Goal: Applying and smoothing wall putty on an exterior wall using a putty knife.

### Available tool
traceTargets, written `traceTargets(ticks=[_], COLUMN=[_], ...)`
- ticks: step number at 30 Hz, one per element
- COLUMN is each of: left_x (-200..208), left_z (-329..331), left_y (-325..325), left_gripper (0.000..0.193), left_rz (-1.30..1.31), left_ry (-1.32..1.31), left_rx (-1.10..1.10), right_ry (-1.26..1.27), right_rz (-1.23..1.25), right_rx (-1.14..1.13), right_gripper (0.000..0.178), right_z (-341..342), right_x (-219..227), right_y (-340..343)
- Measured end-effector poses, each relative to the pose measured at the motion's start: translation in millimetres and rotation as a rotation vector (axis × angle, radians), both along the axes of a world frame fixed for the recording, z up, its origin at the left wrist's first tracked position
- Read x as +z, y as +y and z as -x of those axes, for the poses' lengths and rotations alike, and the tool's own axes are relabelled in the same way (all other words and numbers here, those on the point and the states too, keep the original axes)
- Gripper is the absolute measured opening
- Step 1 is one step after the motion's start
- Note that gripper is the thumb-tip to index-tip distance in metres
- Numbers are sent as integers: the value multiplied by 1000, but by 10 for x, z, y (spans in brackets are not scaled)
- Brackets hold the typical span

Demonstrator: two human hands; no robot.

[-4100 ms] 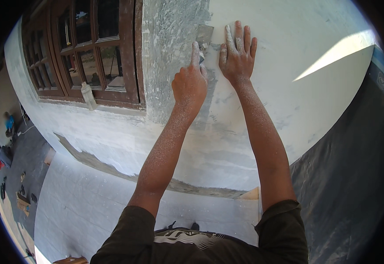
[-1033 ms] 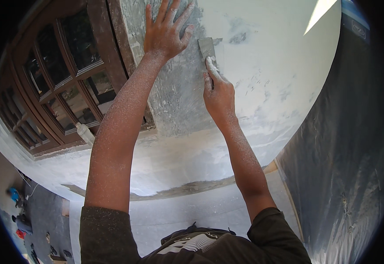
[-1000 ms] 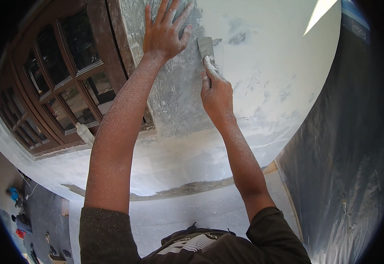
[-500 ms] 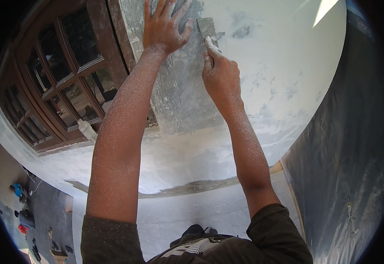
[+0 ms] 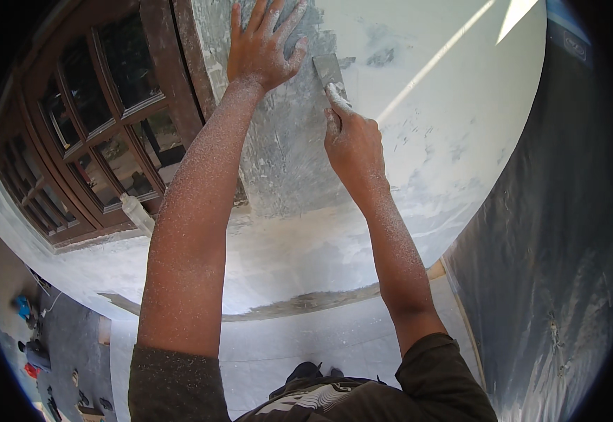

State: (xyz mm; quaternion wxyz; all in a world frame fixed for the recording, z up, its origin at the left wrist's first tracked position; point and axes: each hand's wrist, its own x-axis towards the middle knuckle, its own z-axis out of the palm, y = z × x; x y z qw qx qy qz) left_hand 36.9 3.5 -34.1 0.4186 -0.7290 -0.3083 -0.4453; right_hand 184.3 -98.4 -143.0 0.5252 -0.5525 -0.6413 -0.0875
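My left hand lies flat against the wall with its fingers spread, on a grey scraped strip beside the window frame. In my right hand is a scraper, its flat blade against the wall where the grey strip meets the pale coating. My right forefinger stretches along the scraper, and its handle is hidden in my palm. White dust covers both hands and forearms.
To the left is a brown wooden window with glass panes. A clear plastic bottle stands on its ledge. Dark plastic sheeting hangs at the right. Pale sheeting covers the floor below; several items lie at far lower left.
My right hand and the scraper have slid a little down the wall. The left hand stays in place. A thin streak of sunlight now crosses the pale wall.
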Motion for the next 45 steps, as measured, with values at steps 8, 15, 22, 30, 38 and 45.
traceTargets(ticks=[8, 15, 22, 30, 38, 45], left_x=[14, -6, -26, -2, -5, -18], left_z=[100, -1, -18, 60, 61, -19], left_y=[365, 25, 500, 467, 411, 46], left_gripper=[75, 74, 71, 70, 71, 71], left_rz=[-162, 32, -404, -341, -183, 20], left_ry=[-3, -17, -64, -61, -34, 11], left_rx=[-188, -26, -378, -382, -134, 60], right_ry=[30, 43, 69, 105, 93, 48], right_rz=[89, -67, -40, -34, 56, -27], right_rx=[17, 24, 27, 27, -41, -37], right_gripper=[38, 41, 36, 35, 35, 38], right_z=[63, -8, 44, 192, 197, 98], right_x=[192, 348, 280, 189, 353, 511], right_y=[-102, 24, 32, -28, -87, -49])
